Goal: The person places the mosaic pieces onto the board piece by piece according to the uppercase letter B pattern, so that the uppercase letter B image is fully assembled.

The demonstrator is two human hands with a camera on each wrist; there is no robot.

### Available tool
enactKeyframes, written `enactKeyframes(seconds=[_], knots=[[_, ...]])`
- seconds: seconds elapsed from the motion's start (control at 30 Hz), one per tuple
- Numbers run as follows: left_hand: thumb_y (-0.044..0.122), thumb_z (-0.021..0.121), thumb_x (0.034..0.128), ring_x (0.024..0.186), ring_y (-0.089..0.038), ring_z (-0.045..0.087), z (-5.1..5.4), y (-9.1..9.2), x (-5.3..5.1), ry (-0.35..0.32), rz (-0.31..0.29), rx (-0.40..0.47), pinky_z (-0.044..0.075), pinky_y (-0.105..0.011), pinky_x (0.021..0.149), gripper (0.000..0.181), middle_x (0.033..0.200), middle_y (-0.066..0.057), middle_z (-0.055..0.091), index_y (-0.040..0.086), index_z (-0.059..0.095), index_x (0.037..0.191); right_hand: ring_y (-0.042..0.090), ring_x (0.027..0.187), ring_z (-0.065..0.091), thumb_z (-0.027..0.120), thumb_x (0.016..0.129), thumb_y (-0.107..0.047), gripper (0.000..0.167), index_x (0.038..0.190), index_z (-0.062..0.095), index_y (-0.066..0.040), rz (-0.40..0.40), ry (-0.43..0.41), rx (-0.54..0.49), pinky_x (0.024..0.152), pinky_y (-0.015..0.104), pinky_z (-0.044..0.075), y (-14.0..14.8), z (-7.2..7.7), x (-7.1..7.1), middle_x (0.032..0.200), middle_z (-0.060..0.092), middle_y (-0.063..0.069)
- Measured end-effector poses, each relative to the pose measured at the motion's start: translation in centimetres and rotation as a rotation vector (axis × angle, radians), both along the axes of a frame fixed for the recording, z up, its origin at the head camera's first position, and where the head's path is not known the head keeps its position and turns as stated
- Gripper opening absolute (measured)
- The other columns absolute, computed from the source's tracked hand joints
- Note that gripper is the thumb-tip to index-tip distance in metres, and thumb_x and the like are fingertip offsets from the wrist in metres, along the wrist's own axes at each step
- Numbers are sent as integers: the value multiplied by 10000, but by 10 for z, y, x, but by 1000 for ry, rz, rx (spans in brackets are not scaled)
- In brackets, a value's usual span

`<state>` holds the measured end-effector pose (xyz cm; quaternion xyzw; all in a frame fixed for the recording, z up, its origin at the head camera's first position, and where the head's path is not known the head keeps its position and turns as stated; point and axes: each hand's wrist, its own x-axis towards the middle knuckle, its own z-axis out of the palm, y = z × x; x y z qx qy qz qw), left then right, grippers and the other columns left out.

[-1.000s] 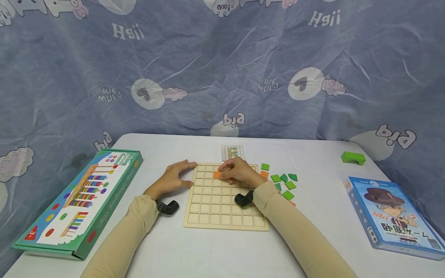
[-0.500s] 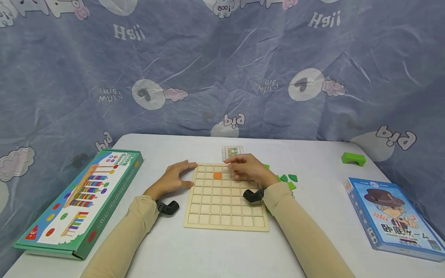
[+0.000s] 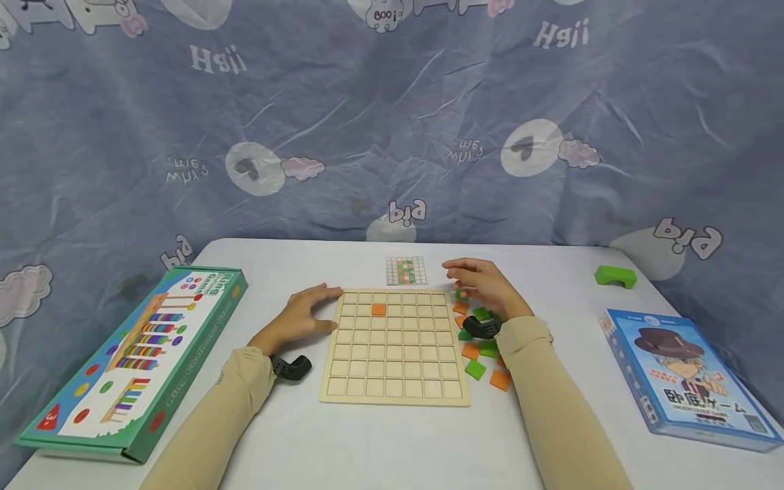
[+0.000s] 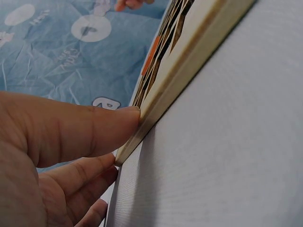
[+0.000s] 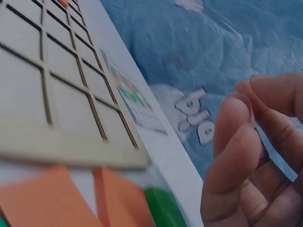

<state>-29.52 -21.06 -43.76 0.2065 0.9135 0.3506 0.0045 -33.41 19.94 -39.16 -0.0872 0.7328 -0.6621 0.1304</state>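
Observation:
A wooden grid board (image 3: 395,352) lies on the white table with one orange square tile (image 3: 378,309) in a cell of its second row. At the board's left edge rests my left hand (image 3: 300,318); in the left wrist view its thumb and fingers (image 4: 90,168) touch the board's edge. My right hand (image 3: 486,286) hovers over the loose tiles to the right of the board, fingers loosely bent, with nothing seen in them. Beneath and beside it lie several green tiles (image 3: 475,369) and orange tiles (image 3: 500,380), some partly hidden by the hand and sleeve.
Behind the board lies a small pattern card (image 3: 406,271). A long green game box (image 3: 141,354) is at the left. At the right are a blue game box (image 3: 692,381) and a green arch block (image 3: 615,276). A patterned cloth hangs behind the table.
My right hand has let go of the orange tile in the grid and moved right, over the loose tiles. My left hand has stayed at the board's edge. The head view has shifted slightly.

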Motion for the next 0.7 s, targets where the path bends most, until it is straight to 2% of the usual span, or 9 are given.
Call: enactKeyframes(seconds=[0.13, 0.27, 0.5, 0.7], knots=[[222, 822, 852, 1592, -449, 321, 0, 1, 0, 4, 1, -7, 122, -677, 1292, 760, 1628, -202, 515, 16, 579, 1542, 122, 832, 660, 625, 1116, -191, 448, 1495, 583, 44, -42, -2, 32, 670, 230, 530, 19, -6, -2, 1238, 672, 129], [231, 830, 847, 1592, -447, 320, 0, 0, 0, 1, 4, -10, 122, -677, 1290, 767, 1629, -199, 515, 20, 580, 1541, 77, 778, 618, 603, 1124, -181, 483, 1530, 533, 72, -68, -22, 75, 643, 214, 501, 30, -10, -3, 1222, 684, 85], [208, 821, 845, 1595, -446, 315, 0, -1, 1, -10, 11, -4, 113, -681, 1293, 768, 1637, -196, 505, 22, 575, 1548, 65, 705, 547, 621, 1104, -120, 441, 1485, 570, 96, -90, -1, 127, 608, 208, 476, 35, -19, -7, 975, 694, -34], [213, 823, 851, 1596, -449, 313, 0, 0, -1, -12, 8, 1, 112, -687, 1293, 766, 1642, -199, 498, 23, 574, 1550, 118, 655, 471, 612, 1094, -80, 383, 1430, 618, 103, -58, 51, 240, 609, 254, 443, 34, -21, -6, 820, 577, -1]])
